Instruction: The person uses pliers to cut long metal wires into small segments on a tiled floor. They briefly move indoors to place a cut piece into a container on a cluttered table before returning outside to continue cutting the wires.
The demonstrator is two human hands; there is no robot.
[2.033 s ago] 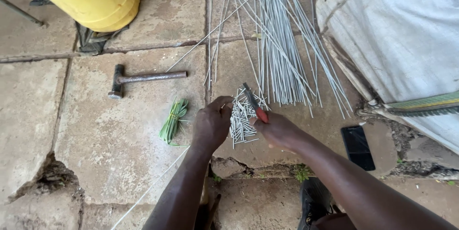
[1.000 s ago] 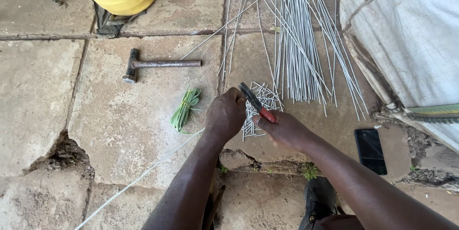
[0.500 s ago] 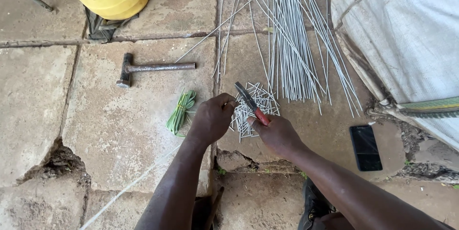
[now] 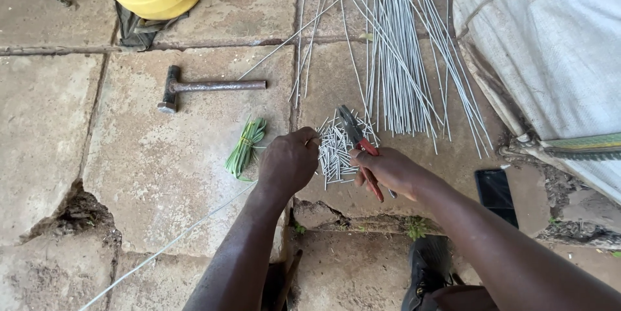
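At centre frame, the right hand (image 4: 388, 170) clenched red-handled pliers (image 4: 360, 145) over the pile of short cut wire pieces (image 4: 336, 149) while the left hand (image 4: 288, 162), curled shut, pinched one long thin wire (image 4: 168, 246).

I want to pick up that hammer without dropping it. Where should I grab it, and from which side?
Probably by the handle, from above. The hammer lies flat on the stone floor, its heavy head at the picture's left and its long, straight handle pointing right. Nothing touches the handle, so fingers can close around it near the free right end. The hands are busy elsewhere, with cut wire pieces and pliers.
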